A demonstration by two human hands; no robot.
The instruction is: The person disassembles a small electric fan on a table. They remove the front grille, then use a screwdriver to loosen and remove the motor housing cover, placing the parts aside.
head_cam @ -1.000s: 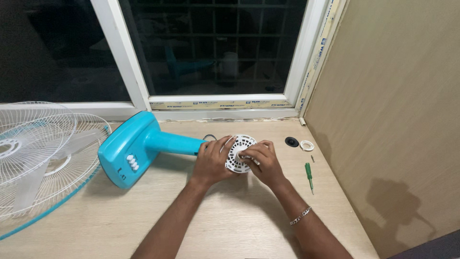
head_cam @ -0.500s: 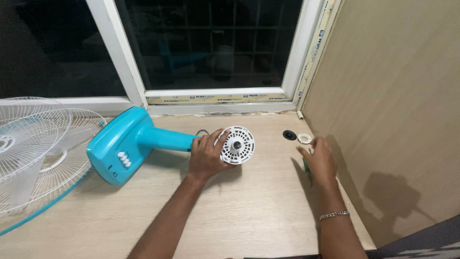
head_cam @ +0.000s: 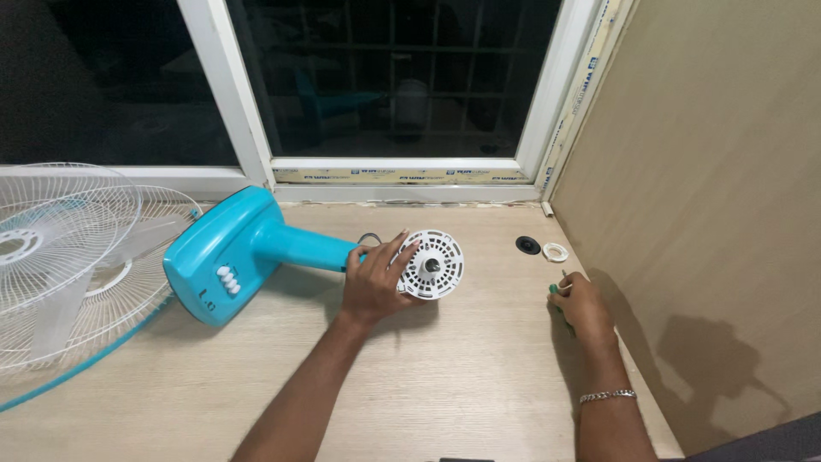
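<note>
1. Our left hand (head_cam: 374, 282) sits at the centre of the frame, fingers curled around the white slotted motor housing (head_cam: 434, 265) of a fan, gripping its left edge
2. The motor housing is a round white disc with vent slots and a short metal shaft at its middle; it faces up toward us and joins the turquoise neck of the fan body (head_cam: 235, 252), which lies on its side across the table (head_cam: 445, 376)
3. The fan body's wide end, left of centre, shows a row of white push buttons
4. Our right hand (head_cam: 581, 308) rests on the table at the right of the frame, near the beige wall panel (head_cam: 718, 197), fingers closed over a green screwdriver (head_cam: 554, 291); only a bit of green shows at the fingertips, so we cannot tell how firmly it is held
5. A metal bracelet (head_cam: 607, 396) circles the right wrist
6. Just above the right hand, toward the upper right of the table, lie a small black round cap (head_cam: 528, 245) and beside it a white ring (head_cam: 555, 251), close together but apart
7. At the far left of the frame, white wire fan guards (head_cam: 68, 257) with a turquoise rim lie stacked on the table
8. A white-framed window (head_cam: 393, 175) with dark glass runs along the top of the frame
</note>
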